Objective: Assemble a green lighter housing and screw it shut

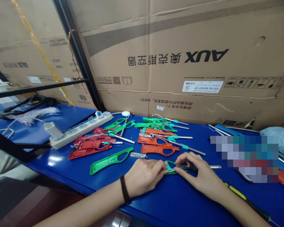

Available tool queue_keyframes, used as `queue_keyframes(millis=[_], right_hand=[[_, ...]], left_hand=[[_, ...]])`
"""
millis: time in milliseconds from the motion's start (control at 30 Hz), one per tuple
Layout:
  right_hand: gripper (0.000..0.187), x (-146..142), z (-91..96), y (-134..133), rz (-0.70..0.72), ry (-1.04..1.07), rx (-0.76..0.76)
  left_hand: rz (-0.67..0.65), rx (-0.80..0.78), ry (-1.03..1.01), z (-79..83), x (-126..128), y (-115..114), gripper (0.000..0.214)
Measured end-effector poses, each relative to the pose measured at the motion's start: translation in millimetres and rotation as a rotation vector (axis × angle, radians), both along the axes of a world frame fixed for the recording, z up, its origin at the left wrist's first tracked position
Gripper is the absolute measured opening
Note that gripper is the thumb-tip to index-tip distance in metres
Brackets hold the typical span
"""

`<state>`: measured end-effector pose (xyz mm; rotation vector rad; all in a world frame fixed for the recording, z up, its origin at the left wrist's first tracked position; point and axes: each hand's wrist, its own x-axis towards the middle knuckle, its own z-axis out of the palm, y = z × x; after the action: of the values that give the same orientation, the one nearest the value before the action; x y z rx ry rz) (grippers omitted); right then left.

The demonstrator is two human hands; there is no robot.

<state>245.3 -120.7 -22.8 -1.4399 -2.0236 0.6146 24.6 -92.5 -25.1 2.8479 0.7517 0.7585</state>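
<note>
A green handle piece (171, 167) with a metal rod (211, 166) running out of it to the right lies on the blue surface (180, 201), near its front edge, and both hands are on it. The left hand (145, 175) pinches its left end between thumb and fingertips, narrow, with a dark band on the wrist. The right hand (198, 173) covers the piece from the right, fingers curled down and closed over the part where the rod leaves the plastic.

Just behind the hands lie two orange handle shells (157, 148), and beyond them a cluster of green handles with metal rods (161, 124) pointing right. A small clear part (137, 155) sits just left of the orange shells. To the left, a single green shell (111, 160) lies by itself at a slant, and behind it a group of red shells (92, 146), some with rods across them.

A white power strip (81, 130) runs along the back left of the surface with a white adapter (53, 130) plugged at its near end. A black and yellow tool handle (241, 192) lies beside the right forearm. Large cardboard boxes (180, 60) stand closed against the back edge; what they hold cannot be seen. A pale bag (278, 135) rests at far right, its contents not visible.
</note>
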Motion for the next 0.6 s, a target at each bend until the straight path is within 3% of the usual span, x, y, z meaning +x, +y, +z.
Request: queue_keyframes(millis=[600], right_hand=[[0.004,1.1,8.3,0.8,0.046,-0.141,0.096]], left_hand=[[-0.001,0.070,-0.046,0.2,2.0,-2.3,0.009]])
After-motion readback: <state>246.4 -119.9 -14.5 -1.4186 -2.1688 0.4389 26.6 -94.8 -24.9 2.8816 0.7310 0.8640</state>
